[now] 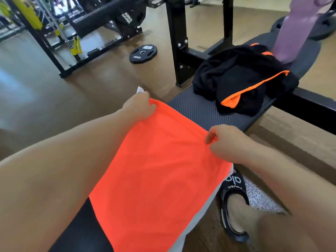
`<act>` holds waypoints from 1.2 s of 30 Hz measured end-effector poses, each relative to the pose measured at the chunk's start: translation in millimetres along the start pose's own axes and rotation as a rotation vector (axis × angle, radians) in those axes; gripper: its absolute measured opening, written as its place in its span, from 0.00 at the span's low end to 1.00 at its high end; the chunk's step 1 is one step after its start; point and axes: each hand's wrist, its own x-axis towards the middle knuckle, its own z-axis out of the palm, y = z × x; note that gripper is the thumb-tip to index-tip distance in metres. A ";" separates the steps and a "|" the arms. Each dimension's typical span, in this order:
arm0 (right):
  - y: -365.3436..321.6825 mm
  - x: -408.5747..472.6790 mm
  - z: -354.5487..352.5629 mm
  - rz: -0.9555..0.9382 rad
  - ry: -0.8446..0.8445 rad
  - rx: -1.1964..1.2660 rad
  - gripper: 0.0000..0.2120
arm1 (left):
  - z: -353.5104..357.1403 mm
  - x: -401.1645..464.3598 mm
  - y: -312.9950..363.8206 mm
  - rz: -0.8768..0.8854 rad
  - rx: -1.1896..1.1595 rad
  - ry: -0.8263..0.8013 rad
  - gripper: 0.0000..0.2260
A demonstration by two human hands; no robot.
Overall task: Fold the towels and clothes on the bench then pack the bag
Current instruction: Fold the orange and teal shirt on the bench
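The orange towel (156, 170) looks light and limp (sagging between grips), each hand, left (140, 108) and right (225, 142), pinched on a far corner.

The floor (45, 91) is brown and a little shiny. A black weight plate (143, 53) lies flat on it, between a black machine frame (60, 42) and two black upright posts (177, 42).
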 end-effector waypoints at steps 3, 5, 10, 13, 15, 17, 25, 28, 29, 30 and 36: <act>4.5 -0.3 -2.8 0.057 -0.033 -0.053 0.11 | 6.6 3.5 11.4 0.027 0.029 0.037 0.12; 9.6 -1.3 -5.2 0.078 -0.045 -0.075 0.10 | 11.7 4.6 19.3 0.047 0.037 0.023 0.13; 17.5 -3.6 -7.7 0.093 -0.159 -0.186 0.08 | 24.8 3.2 27.7 0.068 -0.093 -0.196 0.31; 13.5 -2.6 -8.3 0.115 -0.196 -0.256 0.02 | 29.2 -6.2 17.8 0.008 -0.193 -0.169 0.33; 4.9 -2.9 -7.7 0.101 -0.130 -0.341 0.04 | 27.4 -20.2 3.4 -0.053 -0.242 -0.118 0.32; -6.0 -4.0 -5.3 0.077 0.009 -0.398 0.05 | 26.8 -43.3 -18.2 -0.125 -0.235 -0.066 0.32; -36.0 27.0 15.2 0.058 0.096 -0.032 0.31 | 43.8 -159.7 -76.5 -0.609 -0.376 0.086 0.37; -39.6 34.4 23.2 0.086 0.182 -0.011 0.35 | 40.9 -189.7 -88.4 -0.691 -0.420 0.133 0.37; -41.2 36.3 26.6 0.091 0.201 -0.010 0.36 | 39.6 -197.1 -95.5 -0.727 -0.477 0.144 0.36; -44.0 37.4 29.7 0.093 0.211 -0.006 0.37 | 37.2 -204.8 -101.4 -0.762 -0.555 0.148 0.36; -62.9 43.3 36.3 0.130 0.126 0.131 0.35 | 26.6 -232.9 -109.8 -0.870 -1.173 0.076 0.37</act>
